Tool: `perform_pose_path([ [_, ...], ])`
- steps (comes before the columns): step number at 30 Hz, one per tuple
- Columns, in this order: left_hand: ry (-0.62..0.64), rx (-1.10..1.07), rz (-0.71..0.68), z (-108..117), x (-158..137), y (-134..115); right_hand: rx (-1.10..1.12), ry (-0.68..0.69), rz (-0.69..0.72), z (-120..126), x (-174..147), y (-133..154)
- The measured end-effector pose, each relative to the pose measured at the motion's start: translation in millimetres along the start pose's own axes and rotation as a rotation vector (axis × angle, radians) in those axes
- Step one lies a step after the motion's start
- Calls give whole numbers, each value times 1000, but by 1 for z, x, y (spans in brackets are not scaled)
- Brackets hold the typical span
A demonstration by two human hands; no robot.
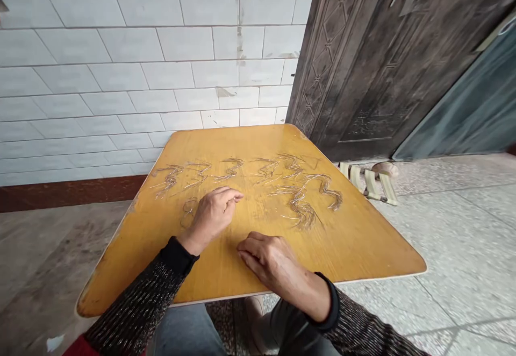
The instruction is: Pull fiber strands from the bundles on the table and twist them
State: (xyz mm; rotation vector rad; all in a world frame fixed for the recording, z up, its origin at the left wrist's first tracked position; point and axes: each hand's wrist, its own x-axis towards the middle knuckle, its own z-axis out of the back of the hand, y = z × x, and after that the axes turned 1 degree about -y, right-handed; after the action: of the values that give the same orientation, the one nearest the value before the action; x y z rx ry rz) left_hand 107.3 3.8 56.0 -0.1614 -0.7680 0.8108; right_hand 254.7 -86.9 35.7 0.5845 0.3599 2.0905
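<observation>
My left hand is raised just above the yellow table, its thumb and fingertips pressed together. Near the front edge, my right hand is closed in a pinch with the knuckles up. Whatever either hand may hold is too small or hidden. Partly behind my left wrist lies a loop of thin wire-like strands. Beyond my hands, several wavy bunches of thin strands lie in a row, one bunch in the middle. A larger zigzag bunch lies to the right, with a curved bunch beside it.
A white tiled wall stands behind the table. At the right are a dark carved wooden door and a greenish sheet. Pale strips and a rounded brown object are on the floor by the door.
</observation>
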Motion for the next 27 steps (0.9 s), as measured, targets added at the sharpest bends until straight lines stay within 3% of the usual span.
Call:
perform_pose_path([
  [3, 36, 33, -40, -18, 0, 6, -6, -49, -81, 10, -16, -20],
  [7, 13, 104, -87, -27, -11, 22, -59, -215, -204, 35, -33, -59],
  [12, -31, 49, -130, -29, -16, 26, -140, -436, -406, 81, -22, -98],
  [15, -2, 15, -236, -32, -17, 20, -114, -437, -438, 99, 4, -111],
  [19, 51, -14, -321, -37, -20, 18, -137, -479, -555, 102, 28, -136],
  [23, 59, -46, -341, -39, -22, 17, -79, -431, -629, 95, 19, -166],
  [27, 100, -56, -360, -40, -21, 14, 5, -326, -639, 94, 7, -176],
])
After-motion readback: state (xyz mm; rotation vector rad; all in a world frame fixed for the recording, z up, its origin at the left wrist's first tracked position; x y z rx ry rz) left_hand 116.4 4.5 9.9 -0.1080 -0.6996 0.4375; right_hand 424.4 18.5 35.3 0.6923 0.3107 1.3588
